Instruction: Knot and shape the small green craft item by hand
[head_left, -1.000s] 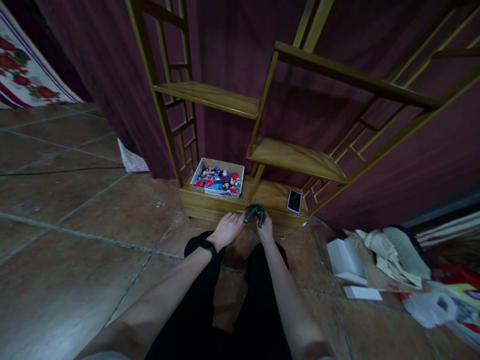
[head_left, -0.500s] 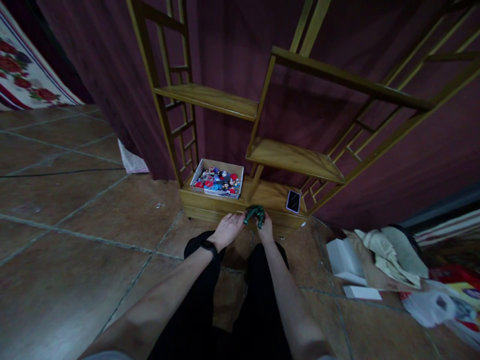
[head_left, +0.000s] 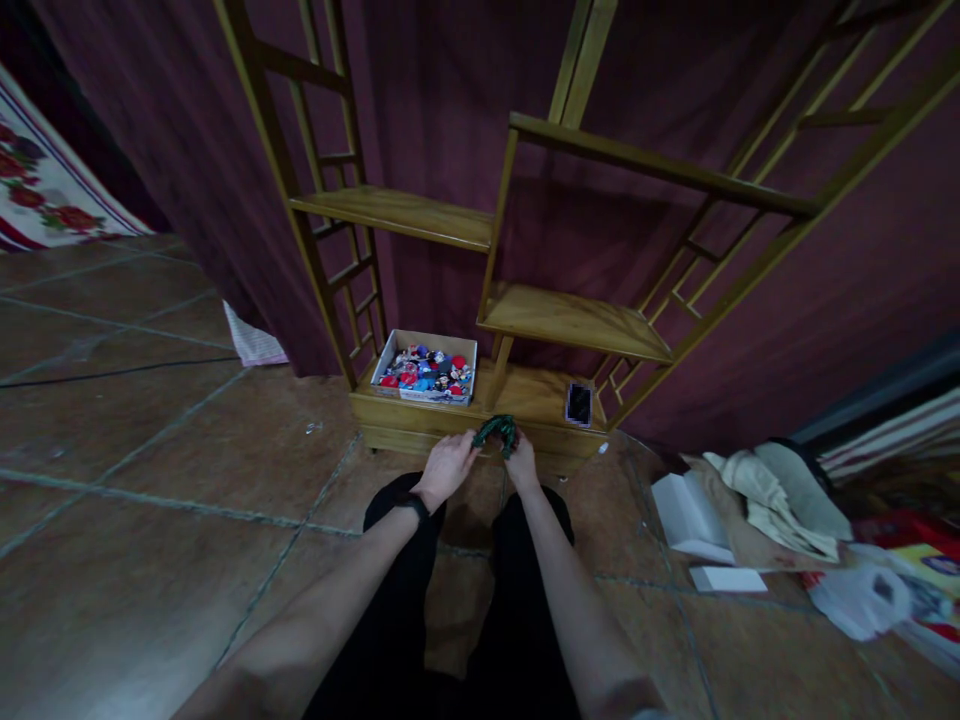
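Observation:
A dark green, shiny, arched object [head_left: 496, 432] is held between my two hands in front of the low cabinet; its exact kind is too small to tell. My left hand [head_left: 448, 466], with a black band on the wrist, is closed on its left end. At the other end, the fingers of my right hand [head_left: 522, 462] are closed around it. Just beyond my hands, a shallow open box [head_left: 472, 372] full of small colourful figures stands on the base of the wooden shelf [head_left: 420, 215].
A phone [head_left: 579, 404] lies at the right of the shelf base. Dark red curtains [head_left: 442, 100] hang behind. On the tiled floor at right are a white box [head_left: 690, 520], a flatter white box [head_left: 727, 580], a cream cloth [head_left: 772, 505] and plastic bags [head_left: 862, 600].
The camera view has shifted a little, so the shelf sits lower and further left. Both hands still grip the green object, which now appears slightly further left in view.

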